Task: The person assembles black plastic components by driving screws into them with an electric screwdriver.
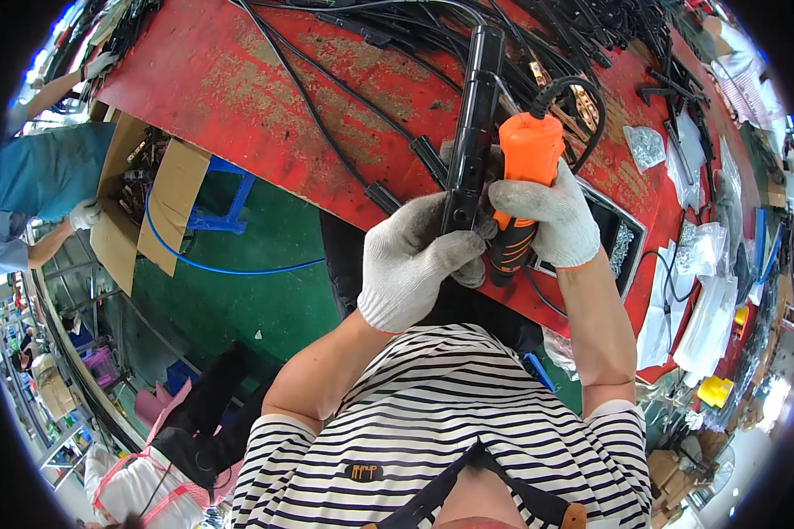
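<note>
My left hand [403,266], in a white work glove, is closed around the lower end of a glossy black tube [476,97] with small holes in its side. A cable runs from the tube's far end. My right hand [560,216], gloved too, grips an orange and black electric screwdriver [531,145] beside the tube. Its coiled black cord leaves the orange end, while the dark end points back toward me. The tool's tip does not show clearly. Both hands are close together over the near edge of the red table [265,106].
Black cables [304,84] and dark parts lie across the table. A metal-rimmed tray of screws [625,247] is right of my right hand, near clear plastic bags [701,247]. At left, a co-worker [44,176] stands by a cardboard box [172,198] and a blue stool [225,212].
</note>
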`<state>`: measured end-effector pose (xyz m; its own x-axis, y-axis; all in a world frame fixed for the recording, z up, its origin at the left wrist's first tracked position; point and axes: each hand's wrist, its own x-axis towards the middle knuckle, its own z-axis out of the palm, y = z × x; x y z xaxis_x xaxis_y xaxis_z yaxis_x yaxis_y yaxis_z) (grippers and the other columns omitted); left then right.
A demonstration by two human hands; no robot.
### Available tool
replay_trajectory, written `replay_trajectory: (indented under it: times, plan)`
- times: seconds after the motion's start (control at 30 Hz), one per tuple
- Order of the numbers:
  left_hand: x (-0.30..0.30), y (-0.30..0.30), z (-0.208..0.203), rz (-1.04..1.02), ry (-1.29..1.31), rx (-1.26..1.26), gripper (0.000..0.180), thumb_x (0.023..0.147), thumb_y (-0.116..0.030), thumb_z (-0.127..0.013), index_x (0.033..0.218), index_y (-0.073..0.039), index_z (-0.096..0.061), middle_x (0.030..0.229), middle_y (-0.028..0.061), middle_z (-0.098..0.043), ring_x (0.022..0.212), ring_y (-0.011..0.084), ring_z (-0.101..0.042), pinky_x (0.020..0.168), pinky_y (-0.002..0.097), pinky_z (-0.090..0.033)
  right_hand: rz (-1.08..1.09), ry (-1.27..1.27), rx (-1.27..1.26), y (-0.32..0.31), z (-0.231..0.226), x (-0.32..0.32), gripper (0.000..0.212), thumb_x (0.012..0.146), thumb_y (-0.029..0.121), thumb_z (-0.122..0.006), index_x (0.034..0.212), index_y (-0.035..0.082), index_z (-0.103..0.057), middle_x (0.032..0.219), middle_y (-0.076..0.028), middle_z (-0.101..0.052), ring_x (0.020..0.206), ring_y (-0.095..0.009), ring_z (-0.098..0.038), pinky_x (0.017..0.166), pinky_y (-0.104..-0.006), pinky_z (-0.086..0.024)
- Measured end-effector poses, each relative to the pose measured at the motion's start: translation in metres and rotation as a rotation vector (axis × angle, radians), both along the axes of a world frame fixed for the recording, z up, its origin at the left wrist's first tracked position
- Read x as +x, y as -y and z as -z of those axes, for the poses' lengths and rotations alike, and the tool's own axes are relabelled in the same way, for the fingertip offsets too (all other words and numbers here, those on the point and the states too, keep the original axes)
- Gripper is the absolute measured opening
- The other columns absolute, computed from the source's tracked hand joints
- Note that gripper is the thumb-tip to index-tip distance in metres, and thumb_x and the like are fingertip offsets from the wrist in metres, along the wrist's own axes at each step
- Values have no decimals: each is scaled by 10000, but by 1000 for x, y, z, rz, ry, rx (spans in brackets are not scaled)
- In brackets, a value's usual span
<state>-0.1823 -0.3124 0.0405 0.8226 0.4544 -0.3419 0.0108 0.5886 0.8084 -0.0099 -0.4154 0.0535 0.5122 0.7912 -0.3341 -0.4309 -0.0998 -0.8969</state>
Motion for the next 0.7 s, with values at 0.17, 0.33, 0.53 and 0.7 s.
replay_trajectory:
  times: [0.17, 0.33, 0.53, 0.7]
  plan:
    - [5, 3, 7, -19, 61, -5, 360, 949, 1, -734, 1275, 107, -627, 970, 112, -737, 738, 145, -703, 654, 288, -603, 3, 9, 57, -3, -2, 5, 431, 821, 57, -832, 1217, 23, -666, 1004, -26, -721, 871, -132, -697, 794, -305, -566]
    - [2, 8, 9, -20, 54, -80, 393, 971, -33, -732, 1318, 96, -602, 987, 98, -728, 760, 138, -699, 684, 291, -610, -32, 13, 79, -4, 2, 7, 484, 791, 31, -818, 1248, 17, -660, 1015, -21, -717, 881, -127, -691, 815, -299, -559]
    - [6, 4, 13, 11, 26, -82, 411, 964, -31, -738, 1328, 95, -594, 975, 97, -723, 762, 141, -696, 688, 293, -607, 6, -18, 52, -5, 2, 7, 470, 797, 28, -798, 1246, 13, -658, 1019, -34, -726, 880, -136, -698, 811, -304, -563]
    - [7, 0, 15, 36, 14, -74, 410, 951, -23, -750, 1313, 95, -600, 957, 94, -714, 757, 140, -693, 669, 290, -591, 36, -67, 87, -3, 16, 9, 466, 809, 47, -798, 1246, 14, -643, 986, -63, -729, 837, -168, -712, 777, -321, -576]
